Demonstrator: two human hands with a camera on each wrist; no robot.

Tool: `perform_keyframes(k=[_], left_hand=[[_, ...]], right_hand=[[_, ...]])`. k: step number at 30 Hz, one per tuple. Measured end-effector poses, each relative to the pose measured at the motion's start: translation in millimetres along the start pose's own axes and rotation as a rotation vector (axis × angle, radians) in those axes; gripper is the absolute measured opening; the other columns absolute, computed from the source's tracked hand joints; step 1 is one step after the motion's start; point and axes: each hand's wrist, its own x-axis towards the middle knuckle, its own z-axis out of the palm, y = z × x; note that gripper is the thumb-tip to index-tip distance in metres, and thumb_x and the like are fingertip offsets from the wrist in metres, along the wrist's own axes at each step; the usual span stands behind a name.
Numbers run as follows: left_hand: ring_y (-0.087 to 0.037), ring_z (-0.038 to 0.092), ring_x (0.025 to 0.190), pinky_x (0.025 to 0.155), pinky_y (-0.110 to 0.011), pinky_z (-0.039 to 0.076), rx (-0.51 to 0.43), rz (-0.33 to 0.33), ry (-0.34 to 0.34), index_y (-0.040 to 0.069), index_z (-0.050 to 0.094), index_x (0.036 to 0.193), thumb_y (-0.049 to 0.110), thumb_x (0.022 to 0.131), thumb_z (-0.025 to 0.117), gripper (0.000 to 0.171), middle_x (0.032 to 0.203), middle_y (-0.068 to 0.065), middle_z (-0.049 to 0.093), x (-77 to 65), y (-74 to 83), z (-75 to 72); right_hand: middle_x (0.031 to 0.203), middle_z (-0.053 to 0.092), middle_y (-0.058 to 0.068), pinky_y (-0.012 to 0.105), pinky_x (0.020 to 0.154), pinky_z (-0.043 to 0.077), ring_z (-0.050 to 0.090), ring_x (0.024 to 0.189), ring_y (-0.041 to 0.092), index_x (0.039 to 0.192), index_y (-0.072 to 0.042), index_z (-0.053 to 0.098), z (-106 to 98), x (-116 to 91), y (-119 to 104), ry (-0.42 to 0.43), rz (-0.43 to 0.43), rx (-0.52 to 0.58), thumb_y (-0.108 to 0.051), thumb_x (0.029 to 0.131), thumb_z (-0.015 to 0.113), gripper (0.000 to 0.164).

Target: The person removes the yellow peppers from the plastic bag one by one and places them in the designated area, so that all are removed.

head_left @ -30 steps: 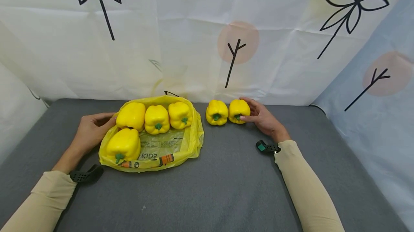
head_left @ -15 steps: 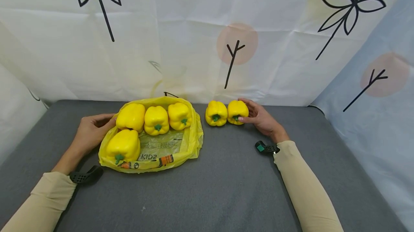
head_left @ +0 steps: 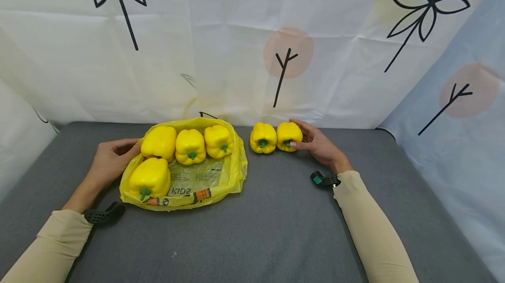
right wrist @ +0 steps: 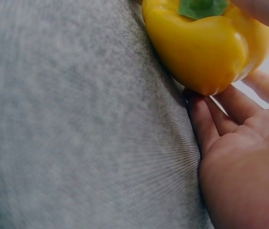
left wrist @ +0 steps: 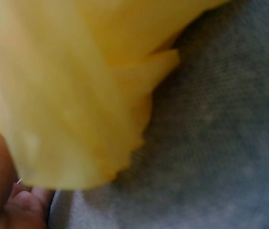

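Observation:
A yellow plastic bag point(head_left: 236, 180) with its rim rolled down lies on the left half of the table, several yellow bell peppers point(head_left: 190, 146) inside it. At the bag's left rim, my left hand point(head_left: 112, 160) pinches the plastic; the left wrist view is mostly filled by the bag's blurred side point(left wrist: 72, 105). To the right of the bag two more bell peppers stand side by side. My right hand point(head_left: 321, 145) grips the right one point(head_left: 287, 133), thumb in front by the green stem and fingers behind. The other pepper point(head_left: 263, 137) is close against its left side.
The table has a grey cloth point(head_left: 252, 239). A white patterned curtain point(head_left: 221, 55) rises directly behind the peppers, and a bluish one point(head_left: 465, 155) stands on the right. Dark bands circle both wrists.
The view shifts very slightly. Both hands, the bag and the peppers hold their places.

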Motion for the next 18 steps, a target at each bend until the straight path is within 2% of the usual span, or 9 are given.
perform_keyframes(k=[8, 18], left_hand=[[0.008, 0.062, 0.09, 0.071, -0.011, 0.053, -0.009, -0.014, -0.007, -0.008, 0.065, 0.129, 0.025, 0.102, 0.066, 0.043, 0.1, 0.03, 0.063, -0.7, 1.3, -0.8], [0.009, 0.061, 0.09, 0.071, -0.011, 0.053, 0.006, -0.021, -0.01, -0.007, 0.065, 0.131, 0.026, 0.102, 0.066, 0.044, 0.101, 0.03, 0.062, -0.1, -0.3, -0.9]], right_hand=[[0.165, 0.023, 0.01, 0.037, 0.114, 0.035, 0.03, 0.147, 0.031, 0.164, -0.012, 0.017, 0.0, -0.7, -1.0, -0.012, 0.005, 0.007, 0.0, 0.098, 0.065, 0.082], [0.164, 0.023, 0.011, 0.051, 0.118, 0.027, 0.029, 0.147, 0.032, 0.164, -0.013, 0.017, 1.7, -1.1, -3.7, -0.004, 0.021, 0.014, -0.002, 0.098, 0.065, 0.083]])
